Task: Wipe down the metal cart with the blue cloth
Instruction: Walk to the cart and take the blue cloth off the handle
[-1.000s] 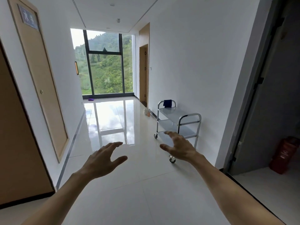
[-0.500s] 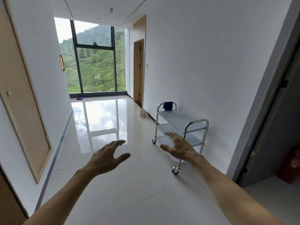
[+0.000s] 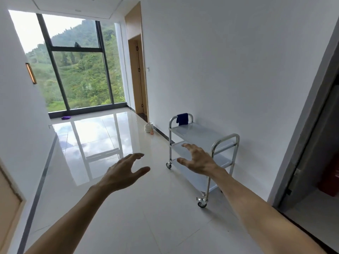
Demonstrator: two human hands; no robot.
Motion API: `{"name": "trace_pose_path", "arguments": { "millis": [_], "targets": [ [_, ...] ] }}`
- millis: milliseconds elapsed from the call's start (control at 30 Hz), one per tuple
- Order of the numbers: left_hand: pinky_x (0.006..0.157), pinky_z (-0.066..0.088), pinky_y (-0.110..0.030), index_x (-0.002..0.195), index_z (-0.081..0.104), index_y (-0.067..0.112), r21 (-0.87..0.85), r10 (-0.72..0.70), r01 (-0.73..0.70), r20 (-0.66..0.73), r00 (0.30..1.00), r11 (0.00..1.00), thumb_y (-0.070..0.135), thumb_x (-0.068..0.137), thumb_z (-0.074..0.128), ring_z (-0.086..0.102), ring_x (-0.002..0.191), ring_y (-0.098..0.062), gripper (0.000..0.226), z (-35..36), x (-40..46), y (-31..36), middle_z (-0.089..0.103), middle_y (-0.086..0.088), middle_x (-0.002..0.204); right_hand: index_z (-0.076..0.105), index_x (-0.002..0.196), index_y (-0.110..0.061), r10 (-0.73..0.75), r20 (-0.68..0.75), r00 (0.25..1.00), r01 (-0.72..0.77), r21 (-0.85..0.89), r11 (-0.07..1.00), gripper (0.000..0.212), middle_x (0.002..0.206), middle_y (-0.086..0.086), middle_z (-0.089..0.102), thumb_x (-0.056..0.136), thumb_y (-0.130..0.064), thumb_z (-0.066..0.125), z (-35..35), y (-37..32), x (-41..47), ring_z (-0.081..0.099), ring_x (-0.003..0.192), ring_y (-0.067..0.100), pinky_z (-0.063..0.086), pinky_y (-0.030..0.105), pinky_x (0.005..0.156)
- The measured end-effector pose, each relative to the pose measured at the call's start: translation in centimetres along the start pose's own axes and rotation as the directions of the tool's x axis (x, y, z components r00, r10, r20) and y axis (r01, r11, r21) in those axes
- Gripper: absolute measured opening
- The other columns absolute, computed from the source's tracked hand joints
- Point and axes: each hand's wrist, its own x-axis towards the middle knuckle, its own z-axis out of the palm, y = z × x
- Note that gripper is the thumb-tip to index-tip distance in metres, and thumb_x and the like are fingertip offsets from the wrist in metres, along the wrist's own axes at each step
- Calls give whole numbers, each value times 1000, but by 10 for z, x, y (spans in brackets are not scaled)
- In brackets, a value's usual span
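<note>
Standing against the white wall (image 3: 229,70) on the glossy floor (image 3: 128,208), the metal cart (image 3: 200,136) runs lengthwise along that wall, its far handle toward the big window (image 3: 77,70). Beyond the cart's far end are a wooden door (image 3: 138,76), a small white bag (image 3: 148,127) and a purple thing (image 3: 66,117) under the window. A blue cloth (image 3: 182,119) hangs over the cart's far handle. Both hands are empty, fingers spread: the right hand (image 3: 200,160) before the cart's near end, the left hand (image 3: 124,173) further from the cart.

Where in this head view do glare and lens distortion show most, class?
Head view: window glare mirrors brightly on the glossy floor; wide-angle bending tilts the right doorframe; the metal cart and blue cloth stay sharp.
</note>
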Motion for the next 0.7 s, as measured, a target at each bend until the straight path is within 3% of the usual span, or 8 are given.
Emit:
{"name": "trace_pose_path", "arguments": {
  "millis": [300,700],
  "targets": [
    [100,49,-44,143,42,32,-49,1,-1,9,1000,999,74,79,46,53,124,-13,77,13,204,-80,51,10,144,34,151,-22,16,-11,1000,-15,56,998,71,156,2,39,92,-52,60,17,44,204,38,141,26,37,49,112],
    [93,49,-38,141,42,34,-93,15,-14,12,1000,996,79,77,43,53,118,-9,78,57,411,-184,53,13,140,35,150,-25,55,20,998,-56,53,997,69,153,1,41,92,-51,61,61,94,418,41,137,24,38,48,110]
  ]
}}
